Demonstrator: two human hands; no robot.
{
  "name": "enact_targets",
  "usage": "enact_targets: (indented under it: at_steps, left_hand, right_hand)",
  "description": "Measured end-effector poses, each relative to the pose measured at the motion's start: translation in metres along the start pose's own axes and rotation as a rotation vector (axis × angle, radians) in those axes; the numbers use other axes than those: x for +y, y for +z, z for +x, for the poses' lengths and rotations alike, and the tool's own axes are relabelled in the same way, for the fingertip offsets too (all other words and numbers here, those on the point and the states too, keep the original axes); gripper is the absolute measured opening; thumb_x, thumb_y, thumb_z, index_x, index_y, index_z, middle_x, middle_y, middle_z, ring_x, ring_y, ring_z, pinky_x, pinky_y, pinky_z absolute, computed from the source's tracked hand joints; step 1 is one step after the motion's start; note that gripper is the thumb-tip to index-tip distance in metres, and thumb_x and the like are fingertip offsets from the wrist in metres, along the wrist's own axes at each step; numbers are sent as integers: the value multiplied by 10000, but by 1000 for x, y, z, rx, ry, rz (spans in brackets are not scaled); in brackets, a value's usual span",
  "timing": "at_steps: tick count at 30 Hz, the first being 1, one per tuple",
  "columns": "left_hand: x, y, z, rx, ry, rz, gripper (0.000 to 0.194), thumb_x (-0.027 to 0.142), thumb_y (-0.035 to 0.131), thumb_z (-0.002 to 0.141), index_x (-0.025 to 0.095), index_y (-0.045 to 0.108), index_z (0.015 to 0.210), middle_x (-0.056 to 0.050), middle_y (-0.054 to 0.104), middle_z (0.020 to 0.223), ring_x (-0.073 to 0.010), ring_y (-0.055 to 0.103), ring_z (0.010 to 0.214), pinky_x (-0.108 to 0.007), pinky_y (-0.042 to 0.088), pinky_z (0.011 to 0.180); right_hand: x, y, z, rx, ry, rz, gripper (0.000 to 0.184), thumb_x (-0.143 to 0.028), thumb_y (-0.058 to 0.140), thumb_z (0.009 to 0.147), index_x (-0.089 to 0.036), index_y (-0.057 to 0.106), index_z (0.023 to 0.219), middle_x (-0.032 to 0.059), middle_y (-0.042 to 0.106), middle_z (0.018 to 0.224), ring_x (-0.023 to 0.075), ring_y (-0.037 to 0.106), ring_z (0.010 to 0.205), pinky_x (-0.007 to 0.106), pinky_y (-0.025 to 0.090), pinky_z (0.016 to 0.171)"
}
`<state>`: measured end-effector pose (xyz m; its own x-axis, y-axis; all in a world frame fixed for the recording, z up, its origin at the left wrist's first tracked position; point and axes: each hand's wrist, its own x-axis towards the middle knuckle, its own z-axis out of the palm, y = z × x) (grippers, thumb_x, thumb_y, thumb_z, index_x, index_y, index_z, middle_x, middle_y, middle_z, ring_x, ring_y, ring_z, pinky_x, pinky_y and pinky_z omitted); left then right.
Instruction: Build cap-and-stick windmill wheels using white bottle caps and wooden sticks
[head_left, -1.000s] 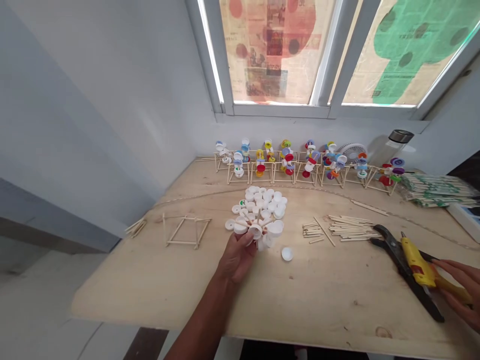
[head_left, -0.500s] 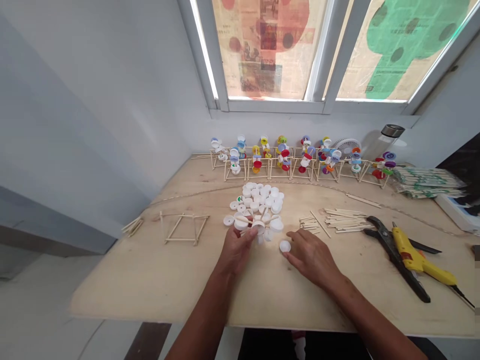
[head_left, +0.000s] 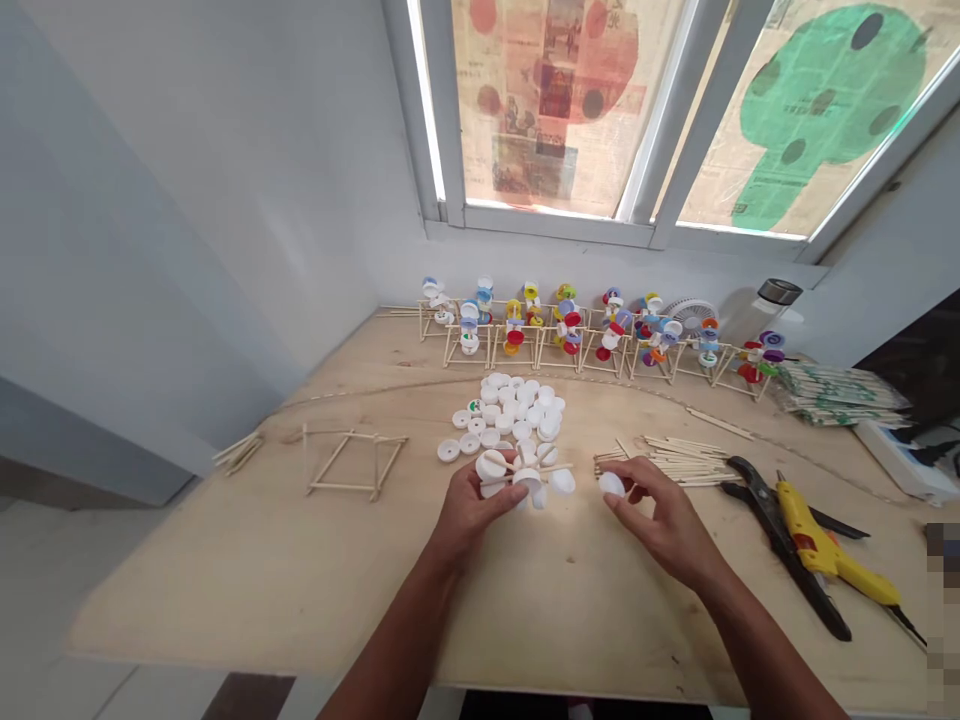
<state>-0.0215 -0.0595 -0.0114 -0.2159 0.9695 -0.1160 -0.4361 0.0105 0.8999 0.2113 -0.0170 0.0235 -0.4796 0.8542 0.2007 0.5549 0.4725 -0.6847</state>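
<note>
In the head view my left hand is closed around a wheel of white bottle caps with thin wooden sticks running out from its middle. Thumb and fingers of my right hand pinch a single white bottle cap, held apart from the wheel on its right side. Just beyond the wheel lies a pile of loose white caps. Short wooden sticks lie behind my right hand, which partly covers them. The stick frame stands to the left of my left hand.
Along the wall stand several stick frames with coloured cap wheels. On the right lie black-handled cutters, a yellow glue gun, a white power strip and bagged sticks. More sticks rest near the left table edge.
My right hand has picked the loose cap up from the table and moved it to the right. The wheel in my left hand sits slightly lower in view; the camera has shifted.
</note>
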Motion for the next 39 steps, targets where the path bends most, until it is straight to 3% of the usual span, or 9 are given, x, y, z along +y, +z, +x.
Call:
enact_targets:
  at_steps: [4,12,24,39]
  left_hand:
    - [1,0,-1,-13,3,67,438,323,845,490,185,703,880,-7,652,744,-146,582,674,-238,450,645]
    - [5,3,-3,-93,42,163,353,263,824,534,190,703,858,4,626,673,-135,541,593,-230,403,566]
    - [10,6,-4,-149,64,271,329,289,801,557,186,699,853,7,605,654,-128,509,576,-226,390,544]
    - [10,7,-3,-156,75,249,295,251,805,546,176,695,809,3,600,647,-129,503,572,-225,392,531]
  right_hand:
    - [-19,-13,7,-30,-33,120,283,-285,533,838,-241,594,1111,46,613,962,165,582,799,313,503,734]
    - [-34,-12,21,-42,-61,33,187,-277,568,812,-221,582,990,38,623,893,178,562,804,327,478,744]
    - [-37,-5,26,-93,-152,-1,261,-258,598,820,-239,602,1080,48,646,959,201,587,924,344,468,808]
    - [-33,1,24,-119,-147,10,235,-256,591,830,-236,599,1065,50,654,985,210,581,960,353,460,824]
